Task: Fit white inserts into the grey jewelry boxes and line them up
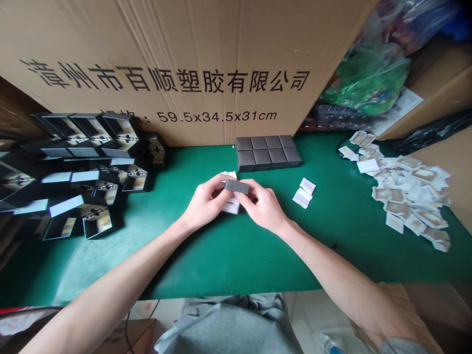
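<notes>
Between my two hands is a small dark grey box [237, 187], held a little above the table. My left hand [206, 202] grips its left end with fingers and thumb. At the right end, my right hand [266, 204] pinches it in the same way. Whether its lid is fully closed cannot be made out. Beneath the box a white insert [231, 206] lies on the table, partly covered by my fingers. Just behind my hands, several closed dark boxes [262, 153] stand in a tight block of two rows.
Open dark boxes [98, 221] with pale linings are stacked at the left. One folded white insert [304, 192] lies right of my hands. A pile of white inserts [413, 191] covers the far right. A large cardboard carton [184, 44] walls off the back of the green table [236, 260].
</notes>
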Demonstrator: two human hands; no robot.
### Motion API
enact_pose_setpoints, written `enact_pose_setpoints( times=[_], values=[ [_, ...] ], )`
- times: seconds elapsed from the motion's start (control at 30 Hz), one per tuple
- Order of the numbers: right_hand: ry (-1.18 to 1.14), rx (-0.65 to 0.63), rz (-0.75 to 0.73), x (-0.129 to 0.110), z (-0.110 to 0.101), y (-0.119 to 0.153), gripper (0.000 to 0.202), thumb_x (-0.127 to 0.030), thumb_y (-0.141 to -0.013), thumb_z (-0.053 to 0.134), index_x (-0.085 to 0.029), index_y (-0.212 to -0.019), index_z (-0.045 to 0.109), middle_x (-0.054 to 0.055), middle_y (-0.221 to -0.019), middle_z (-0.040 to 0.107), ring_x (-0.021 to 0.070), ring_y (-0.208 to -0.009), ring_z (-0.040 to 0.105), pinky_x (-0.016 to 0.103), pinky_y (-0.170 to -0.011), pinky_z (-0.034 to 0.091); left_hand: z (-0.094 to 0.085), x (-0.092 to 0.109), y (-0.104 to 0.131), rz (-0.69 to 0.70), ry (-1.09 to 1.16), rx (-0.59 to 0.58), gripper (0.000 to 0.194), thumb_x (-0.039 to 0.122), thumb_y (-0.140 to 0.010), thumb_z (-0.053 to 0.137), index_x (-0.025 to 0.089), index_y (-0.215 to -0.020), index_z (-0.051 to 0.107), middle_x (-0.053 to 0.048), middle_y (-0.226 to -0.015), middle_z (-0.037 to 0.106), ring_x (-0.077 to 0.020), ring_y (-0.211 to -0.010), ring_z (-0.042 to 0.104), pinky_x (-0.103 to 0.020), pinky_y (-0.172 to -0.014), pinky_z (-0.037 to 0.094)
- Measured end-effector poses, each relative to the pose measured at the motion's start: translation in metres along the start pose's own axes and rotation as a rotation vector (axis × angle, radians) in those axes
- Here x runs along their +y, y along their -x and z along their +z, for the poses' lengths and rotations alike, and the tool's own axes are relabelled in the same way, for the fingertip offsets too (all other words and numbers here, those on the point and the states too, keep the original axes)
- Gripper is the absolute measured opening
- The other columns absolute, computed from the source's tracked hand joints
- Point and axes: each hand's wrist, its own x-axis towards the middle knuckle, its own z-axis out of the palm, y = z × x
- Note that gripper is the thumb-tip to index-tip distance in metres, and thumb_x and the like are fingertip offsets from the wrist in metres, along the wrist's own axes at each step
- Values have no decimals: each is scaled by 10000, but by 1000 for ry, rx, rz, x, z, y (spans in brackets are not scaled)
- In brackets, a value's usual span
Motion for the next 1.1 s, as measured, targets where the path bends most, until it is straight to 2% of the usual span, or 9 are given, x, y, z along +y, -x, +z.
enact_pose_setpoints(
  times=[0.13, 0.37, 0.9, 1.1],
  values=[
    [23, 32, -5, -2, 0, 0, 200, -334, -953, 573, -213, -1099, 637, 32, -904, 767, 170, -751, 717, 249, -672, 525, -2, 1, 0, 25, 9, -25, 311, 418, -948, 590, 156, -1098, 666, -54, -998, 720, -166, -867, 662, -258, -766, 536],
    [31, 76, -6, 1, 0, 0, 203, -366, -961, 576, -212, -1082, 630, 19, -853, 755, 148, -690, 692, 240, -635, 514, -2, 2, 1, 4, 57, -87, 454, 401, -905, 650, 155, -1283, 597, -100, -1165, 713, -220, -1017, 675, -285, -836, 568],
    [56, 48, 10, 0, -1, -1, 206, -339, -956, 570, -221, -1113, 630, 21, -877, 753, 153, -695, 684, 245, -639, 508, -1, 2, 3, -28, 71, -77, 417, 394, -911, 649, 177, -1264, 605, -89, -1124, 719, -229, -993, 692, -326, -874, 580],
    [50, 47, 8, 1, -1, -1, 212, -338, -956, 573, -214, -1116, 634, 17, -859, 744, 145, -680, 671, 239, -635, 507, -1, 0, 2, -26, 79, -74, 394, 381, -912, 652, 175, -1245, 613, -83, -1105, 720, -217, -974, 693, -307, -856, 578]
  ],
)
